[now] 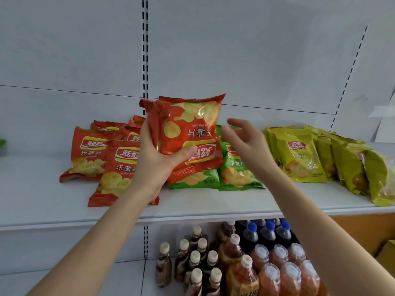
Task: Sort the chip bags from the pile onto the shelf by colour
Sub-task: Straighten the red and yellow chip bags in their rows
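Note:
My left hand grips red chip bags, held upside down above the white shelf; two bags seem stacked in the grip. To its right my right hand hovers with fingers spread, holding nothing. Several red bags lie grouped on the shelf's left. Green bags lie in the middle, partly hidden behind the held bags. Yellow bags stand and lean at the right.
Below the shelf stand dark bottles with cream caps, orange drink bottles and blue-capped dark bottles. A slotted upright runs up the white back panel. A cardboard box sits low right.

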A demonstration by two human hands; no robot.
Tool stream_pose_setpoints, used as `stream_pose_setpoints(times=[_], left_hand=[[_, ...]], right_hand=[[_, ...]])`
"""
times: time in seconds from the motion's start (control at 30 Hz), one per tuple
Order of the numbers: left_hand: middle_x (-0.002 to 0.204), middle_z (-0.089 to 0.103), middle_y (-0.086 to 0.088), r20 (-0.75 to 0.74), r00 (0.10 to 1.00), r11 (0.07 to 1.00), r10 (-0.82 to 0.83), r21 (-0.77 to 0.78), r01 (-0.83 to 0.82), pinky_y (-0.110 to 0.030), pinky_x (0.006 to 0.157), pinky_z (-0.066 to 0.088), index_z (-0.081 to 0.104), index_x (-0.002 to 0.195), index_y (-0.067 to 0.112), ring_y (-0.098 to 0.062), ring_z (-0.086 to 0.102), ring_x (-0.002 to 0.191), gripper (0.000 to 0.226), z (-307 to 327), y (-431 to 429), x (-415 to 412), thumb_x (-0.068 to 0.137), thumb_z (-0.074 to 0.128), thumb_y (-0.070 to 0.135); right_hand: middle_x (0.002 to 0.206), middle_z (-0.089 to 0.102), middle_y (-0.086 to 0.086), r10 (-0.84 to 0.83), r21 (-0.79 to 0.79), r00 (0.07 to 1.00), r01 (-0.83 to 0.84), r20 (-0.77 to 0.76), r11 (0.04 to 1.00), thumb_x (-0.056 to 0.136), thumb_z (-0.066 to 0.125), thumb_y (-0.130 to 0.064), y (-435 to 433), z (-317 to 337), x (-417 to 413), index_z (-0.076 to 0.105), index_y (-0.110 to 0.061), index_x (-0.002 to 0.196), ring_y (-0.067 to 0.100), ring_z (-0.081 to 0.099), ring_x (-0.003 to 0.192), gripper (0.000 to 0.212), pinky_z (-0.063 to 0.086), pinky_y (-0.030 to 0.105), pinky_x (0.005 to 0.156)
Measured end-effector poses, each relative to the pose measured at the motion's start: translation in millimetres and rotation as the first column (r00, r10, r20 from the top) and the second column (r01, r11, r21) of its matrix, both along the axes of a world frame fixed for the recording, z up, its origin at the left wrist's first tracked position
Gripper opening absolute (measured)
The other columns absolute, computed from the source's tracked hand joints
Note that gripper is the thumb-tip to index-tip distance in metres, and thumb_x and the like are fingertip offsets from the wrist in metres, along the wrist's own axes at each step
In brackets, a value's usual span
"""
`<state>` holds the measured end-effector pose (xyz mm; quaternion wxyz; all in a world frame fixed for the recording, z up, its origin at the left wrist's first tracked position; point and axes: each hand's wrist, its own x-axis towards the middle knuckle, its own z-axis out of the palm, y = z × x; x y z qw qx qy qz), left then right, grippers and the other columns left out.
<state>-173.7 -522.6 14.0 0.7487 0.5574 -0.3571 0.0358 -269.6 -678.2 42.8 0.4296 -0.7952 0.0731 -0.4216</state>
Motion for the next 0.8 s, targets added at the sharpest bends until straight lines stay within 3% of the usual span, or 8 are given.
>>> stream_pose_setpoints(times=[0.07, 0.2, 0.3, 0.43, 0.57, 0.7, 0.8], left_hand=[[0.126, 0.053, 0.014, -0.005, 1.000, 1.000, -0.008, 0.005, 0.008, -0.026, 0.084, 0.055, 0.031, 0.134, 0.040, -0.003, 0.056, 0.111, 0.098, 0, 0, -3, 0.050, 0.081, 0.039], [0.126, 0.056, 0.014, -0.133, 0.990, 0.998, -0.042, -0.044, 0.037, -0.043, 0.086, 0.055, 0.037, 0.131, 0.044, -0.012, 0.060, 0.111, 0.102, 2, 12, 1, 0.043, 0.085, 0.061], [0.129, 0.055, 0.013, -0.107, 0.994, 0.998, 0.034, -0.045, -0.039, -0.042, 0.093, 0.052, 0.035, 0.139, 0.039, -0.009, 0.058, 0.115, 0.104, 4, 29, 5, 0.049, 0.083, 0.063], [0.125, 0.057, 0.010, -0.106, 0.984, 0.987, 0.145, -0.054, -0.151, -0.043, 0.095, 0.050, 0.032, 0.141, 0.034, -0.011, 0.059, 0.111, 0.101, 6, 59, 18, 0.051, 0.074, 0.057], [0.125, 0.054, 0.012, 0.031, 0.991, 0.988, 0.132, 0.073, -0.134, -0.035, 0.086, 0.054, 0.024, 0.143, 0.037, -0.010, 0.059, 0.110, 0.106, 8, 87, 29, 0.053, 0.078, 0.053], [0.125, 0.052, 0.012, 0.055, 0.998, 0.988, 0.041, 0.148, -0.049, -0.028, 0.081, 0.055, 0.023, 0.141, 0.040, -0.010, 0.060, 0.109, 0.102, 9, 115, 49, 0.054, 0.075, 0.044], [0.122, 0.054, 0.014, 0.053, 0.994, 0.990, 0.095, 0.097, -0.100, -0.029, 0.081, 0.055, 0.029, 0.134, 0.042, -0.009, 0.061, 0.107, 0.082, 10, 141, 75, 0.070, 0.079, 0.026]], right_hand=[[0.102, 0.068, 0.000, 0.119, 0.051, 0.992, -0.117, -0.031, 0.992, 0.082, 0.059, -0.043, 18, 3, 4, 0.048, -0.015, 0.127, 0.008, 0.068, 0.087, 0.055, 0.056, 0.026, 0.074], [0.086, 0.069, -0.006, 0.219, 0.114, 0.976, -0.216, -0.013, 0.970, 0.092, 0.054, -0.028, 27, 10, 10, 0.051, -0.018, 0.110, 0.005, 0.069, 0.072, 0.021, 0.055, 0.021, 0.062], [0.082, 0.069, -0.006, 0.276, 0.076, 0.959, -0.272, -0.056, 0.959, 0.092, 0.054, -0.023, 29, 14, 14, 0.053, -0.026, 0.097, 0.007, 0.069, 0.069, 0.006, 0.055, 0.020, 0.060], [0.081, 0.069, -0.002, 0.281, -0.035, 0.940, -0.293, -0.191, 0.956, 0.089, 0.061, -0.019, 35, 24, 24, 0.057, -0.024, 0.100, 0.007, 0.068, 0.065, 0.012, 0.054, 0.022, 0.060], [0.079, 0.067, -0.005, 0.277, -0.215, 0.883, -0.375, -0.378, 0.902, 0.083, 0.068, -0.018, 62, 40, 40, 0.062, -0.024, 0.096, 0.003, 0.066, 0.067, 0.016, 0.054, 0.018, 0.064], [0.083, 0.065, 0.000, 0.186, -0.366, 0.895, -0.346, -0.406, 0.864, 0.079, 0.072, -0.016, 98, 49, 67, 0.062, -0.017, 0.103, 0.011, 0.064, 0.076, 0.026, 0.053, 0.027, 0.073], [0.097, 0.063, 0.002, 0.105, -0.409, 0.962, -0.205, -0.253, 0.889, 0.078, 0.073, -0.022, 122, 47, 92, 0.060, -0.016, 0.114, 0.012, 0.061, 0.090, 0.039, 0.047, 0.014, 0.077]])
